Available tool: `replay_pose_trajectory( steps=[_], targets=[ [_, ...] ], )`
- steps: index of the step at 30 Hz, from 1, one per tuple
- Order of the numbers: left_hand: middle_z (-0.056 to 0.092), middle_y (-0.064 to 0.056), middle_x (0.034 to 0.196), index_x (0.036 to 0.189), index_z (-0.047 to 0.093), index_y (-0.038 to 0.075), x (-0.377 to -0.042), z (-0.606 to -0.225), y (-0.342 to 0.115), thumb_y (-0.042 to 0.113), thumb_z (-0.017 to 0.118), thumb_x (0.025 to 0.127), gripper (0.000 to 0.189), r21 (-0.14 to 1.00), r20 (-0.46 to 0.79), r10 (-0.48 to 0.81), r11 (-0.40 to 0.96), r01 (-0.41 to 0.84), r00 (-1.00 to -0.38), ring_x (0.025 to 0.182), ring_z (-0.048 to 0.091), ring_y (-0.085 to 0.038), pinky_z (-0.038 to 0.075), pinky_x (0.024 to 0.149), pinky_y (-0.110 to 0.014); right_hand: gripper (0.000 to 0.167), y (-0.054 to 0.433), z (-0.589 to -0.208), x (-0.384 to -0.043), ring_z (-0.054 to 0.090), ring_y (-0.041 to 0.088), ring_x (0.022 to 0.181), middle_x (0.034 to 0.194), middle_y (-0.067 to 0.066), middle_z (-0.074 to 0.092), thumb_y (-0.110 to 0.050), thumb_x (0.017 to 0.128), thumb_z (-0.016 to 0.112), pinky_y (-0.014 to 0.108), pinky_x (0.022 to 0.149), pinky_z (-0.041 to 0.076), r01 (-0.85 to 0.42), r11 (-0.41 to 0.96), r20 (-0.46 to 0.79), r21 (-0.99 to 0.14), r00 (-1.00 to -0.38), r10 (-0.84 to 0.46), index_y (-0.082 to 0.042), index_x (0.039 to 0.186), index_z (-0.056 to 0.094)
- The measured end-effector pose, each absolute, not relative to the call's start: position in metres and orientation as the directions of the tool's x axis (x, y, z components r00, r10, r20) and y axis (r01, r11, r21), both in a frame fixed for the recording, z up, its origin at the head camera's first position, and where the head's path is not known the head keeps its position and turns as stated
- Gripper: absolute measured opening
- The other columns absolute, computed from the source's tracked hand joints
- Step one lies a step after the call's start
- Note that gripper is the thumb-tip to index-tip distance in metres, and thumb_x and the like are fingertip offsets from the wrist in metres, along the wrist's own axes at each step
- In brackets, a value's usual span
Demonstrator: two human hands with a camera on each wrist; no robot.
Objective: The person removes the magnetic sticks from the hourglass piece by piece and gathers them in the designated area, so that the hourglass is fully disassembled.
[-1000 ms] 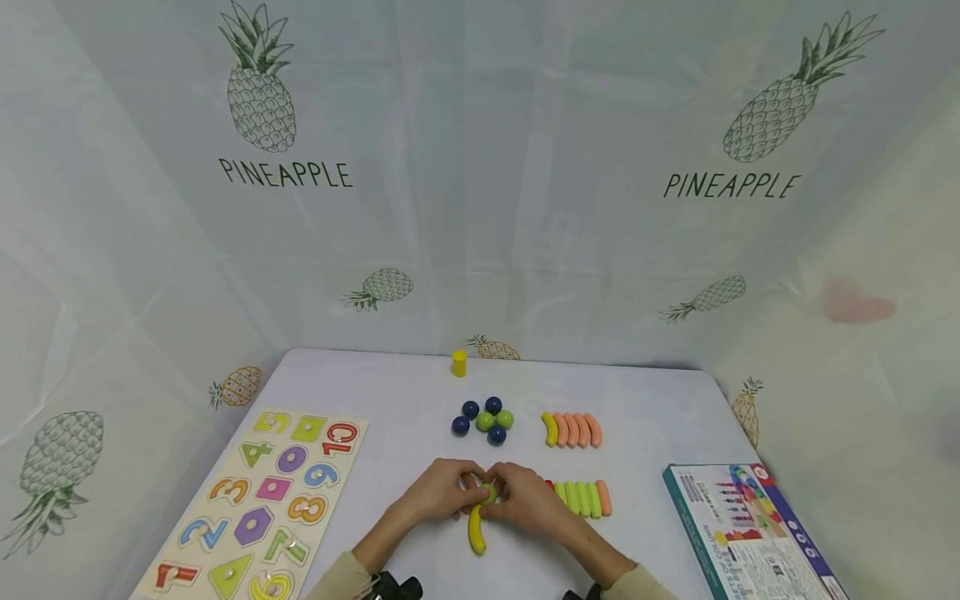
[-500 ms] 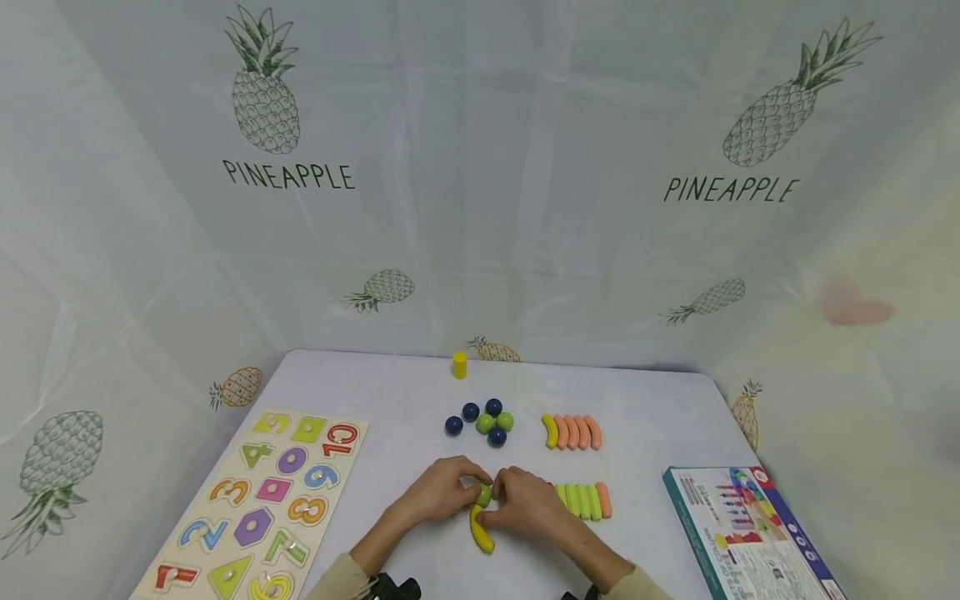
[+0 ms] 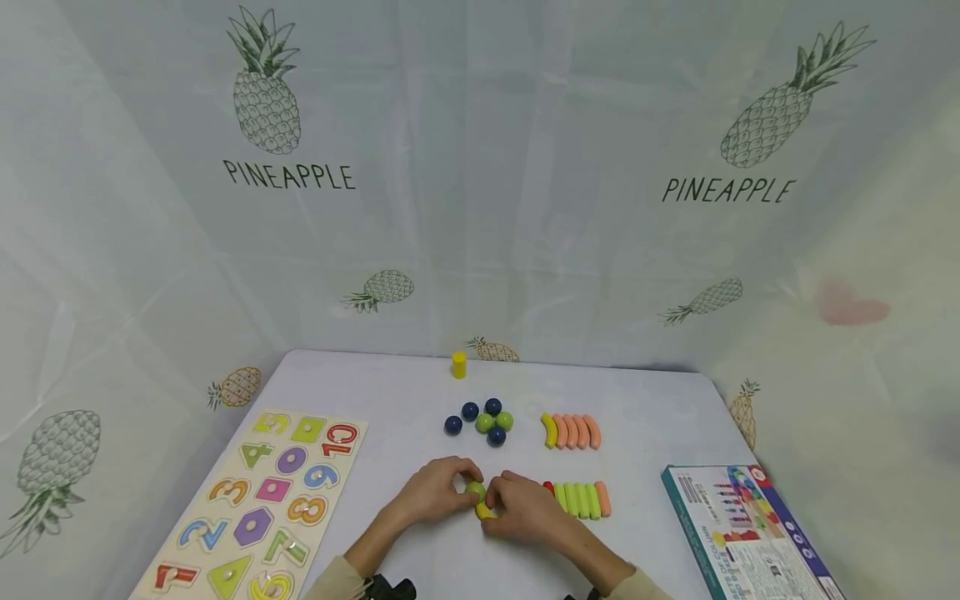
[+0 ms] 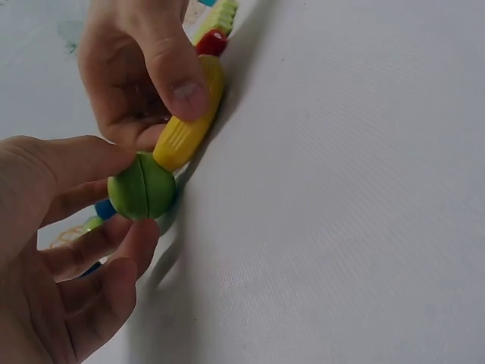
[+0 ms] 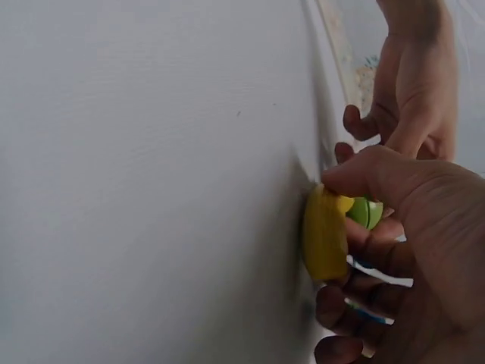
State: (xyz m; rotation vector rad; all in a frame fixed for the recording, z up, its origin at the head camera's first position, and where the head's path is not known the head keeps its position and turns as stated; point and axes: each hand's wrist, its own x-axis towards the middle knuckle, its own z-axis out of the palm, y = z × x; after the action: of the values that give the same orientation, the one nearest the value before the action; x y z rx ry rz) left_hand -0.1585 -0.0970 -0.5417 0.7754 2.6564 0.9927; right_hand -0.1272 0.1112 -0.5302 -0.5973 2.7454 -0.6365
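My left hand (image 3: pixel 433 490) pinches a green ball (image 4: pixel 142 187) with a seam line across it, thumb on one side and fingertips on the other. My right hand (image 3: pixel 528 508) holds a yellow banana-shaped piece (image 4: pixel 188 130) between thumb and fingers, close over the white table. In the left wrist view the end of the yellow piece meets the green ball. The right wrist view shows the same yellow piece in front, with part of the ball behind it. From the head camera, the right hand covers much of the yellow piece.
Blue balls (image 3: pixel 497 436) and two green balls (image 3: pixel 505 421) lie beyond the hands. Curved orange pieces (image 3: pixel 583 432) and green sticks (image 3: pixel 577 500) form rows to the right. A yellow cylinder (image 3: pixel 459 365) stands far back. A number board (image 3: pixel 252 527) lies left, a box (image 3: pixel 750 529) right.
The right hand has left the green ball and taken hold of the yellow piece, which has turned upward toward the ball. The left hand keeps the ball. One blue ball shifted slightly left.
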Motion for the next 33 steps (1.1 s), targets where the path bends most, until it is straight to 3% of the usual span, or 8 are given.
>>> replay_pose_trajectory(
  steps=[7, 14, 26, 33],
  targets=[
    [0.062, 0.012, 0.095, 0.110, 0.076, 0.028, -0.157, -0.543, -0.100, 0.041, 0.075, 0.088, 0.025, 0.622, -0.015, 0.544, 0.662, 0.418, -0.839, 0.083, 0.056, -0.007, 0.044, 0.070, -0.026, 0.031, 0.112, -0.535, -0.127, 0.042, 0.004, 0.077, 0.083, -0.016, 0.047, -0.044, 0.078, 0.084, 0.021, 0.065, 0.040, -0.427, 0.831, -0.085, -0.357, -0.871, -0.484, -0.026, 0.090, 0.062],
    [0.064, 0.017, 0.094, 0.108, 0.076, 0.027, -0.160, -0.545, -0.103, 0.039, 0.081, 0.084, 0.027, 0.664, -0.036, 0.567, 0.629, 0.404, -0.823, 0.088, 0.060, -0.007, 0.048, 0.079, -0.029, 0.024, 0.112, -0.535, -0.127, 0.042, 0.003, 0.076, 0.083, -0.018, 0.050, -0.038, 0.080, 0.083, 0.020, 0.066, 0.040, -0.468, 0.829, -0.052, -0.307, -0.861, -0.505, -0.026, 0.093, 0.066],
    [0.067, 0.015, 0.097, 0.110, 0.077, 0.023, -0.158, -0.542, -0.102, 0.036, 0.079, 0.086, 0.027, 0.693, -0.032, 0.571, 0.604, 0.393, -0.820, 0.093, 0.062, -0.007, 0.050, 0.083, -0.031, 0.019, 0.119, -0.527, -0.127, 0.044, 0.003, 0.076, 0.083, -0.017, 0.055, -0.037, 0.083, 0.078, 0.020, 0.065, 0.041, -0.496, 0.805, -0.006, -0.327, -0.850, -0.526, -0.023, 0.094, 0.071],
    [0.069, 0.010, 0.096, 0.107, 0.078, 0.020, -0.162, -0.541, -0.104, 0.030, 0.083, 0.083, 0.027, 0.595, 0.038, 0.462, 0.702, 0.391, -0.886, 0.084, 0.061, -0.009, 0.049, 0.072, -0.030, 0.018, 0.129, -0.524, -0.130, 0.047, 0.002, 0.075, 0.080, -0.019, 0.054, -0.033, 0.080, 0.079, 0.020, 0.066, 0.043, -0.452, 0.775, -0.036, -0.441, -0.854, -0.519, -0.024, 0.093, 0.072]
  ],
)
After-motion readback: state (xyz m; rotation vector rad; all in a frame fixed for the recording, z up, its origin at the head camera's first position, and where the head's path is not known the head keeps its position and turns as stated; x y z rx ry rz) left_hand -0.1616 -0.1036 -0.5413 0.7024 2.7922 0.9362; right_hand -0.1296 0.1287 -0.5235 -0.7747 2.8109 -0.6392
